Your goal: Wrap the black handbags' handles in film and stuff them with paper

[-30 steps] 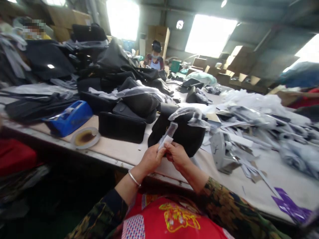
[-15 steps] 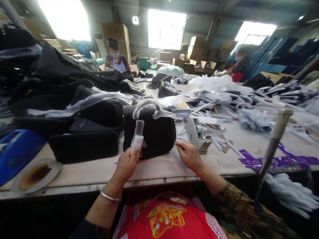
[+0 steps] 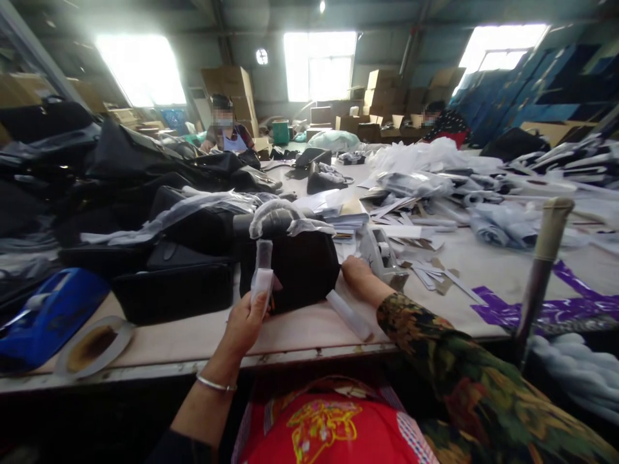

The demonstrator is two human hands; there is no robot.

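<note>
A black handbag (image 3: 302, 270) stands on the table in front of me, its top handle (image 3: 275, 212) wrapped in white film. At its left front, my left hand (image 3: 245, 322) grips a strip of white wrapping (image 3: 262, 283) between thumb and fingers. My right hand (image 3: 358, 276) is at the bag's right side, near its lower corner, with the fingertips hidden from view. Just below that hand, a translucent white strip (image 3: 349, 316) lies on the table. A grey tape dispenser (image 3: 380, 251) stands right beside my right hand.
Black bags (image 3: 174, 290) are piled to the left, behind a blue tape dispenser (image 3: 53, 316) and a tape roll (image 3: 94, 348). Paper strips (image 3: 428, 274) and white wrapping (image 3: 430, 161) spread to the right. A metal post (image 3: 541, 277) rises at the table's edge. Two people work across the table.
My right hand has moved in closer to the bag's side and forward. A white strip now lies on the table below it. My left hand keeps its grip; the whole view has shifted slightly.
</note>
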